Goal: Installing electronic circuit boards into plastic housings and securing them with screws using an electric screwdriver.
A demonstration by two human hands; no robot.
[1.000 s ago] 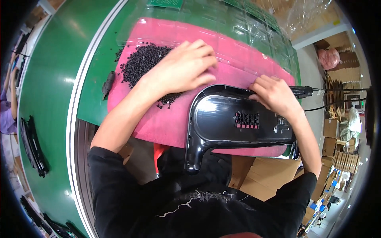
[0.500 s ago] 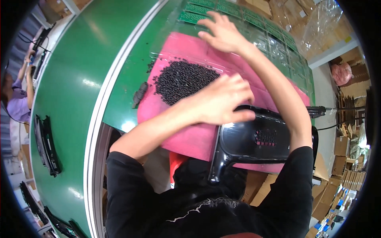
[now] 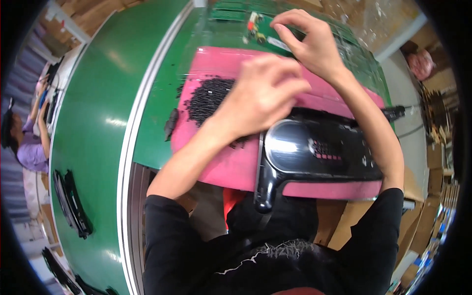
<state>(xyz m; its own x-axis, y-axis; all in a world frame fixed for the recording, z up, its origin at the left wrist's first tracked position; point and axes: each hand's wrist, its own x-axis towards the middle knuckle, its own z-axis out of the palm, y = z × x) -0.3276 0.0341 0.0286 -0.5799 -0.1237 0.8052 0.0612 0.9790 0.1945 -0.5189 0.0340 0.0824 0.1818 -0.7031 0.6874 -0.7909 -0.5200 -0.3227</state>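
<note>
Head view, looking down.

Right hand: raised over the far edge of the work area, thumb and fingers brought together on the near edge of a green rectangular circuit board with red, yellow and dark round components at its left end and a white strip along its lower side. Board is tilted, above clear plastic trays. Exact fingertip contact small and hard to make out.

Left hand: blurred. Fingers loosely curled, thumb set apart from them, so a partly open shape; cannot tell whether anything small sits in it. Palm side down, over the right part of a heap of small black screw-like pieces and just beside the upper left of a glossy black plastic housing. The two hands are apart.

Housing: long, rounded, a grid of slots near its middle, one leg jutting past the near edge of a pink mat. Right forearm crosses above its right end.

Around: clear compartmented plastic tray beyond the mat; small dark grey bundle left of the heap; black elongated tool right of the housing; co-worker in a purple top far left, across the green tabletop.
</note>
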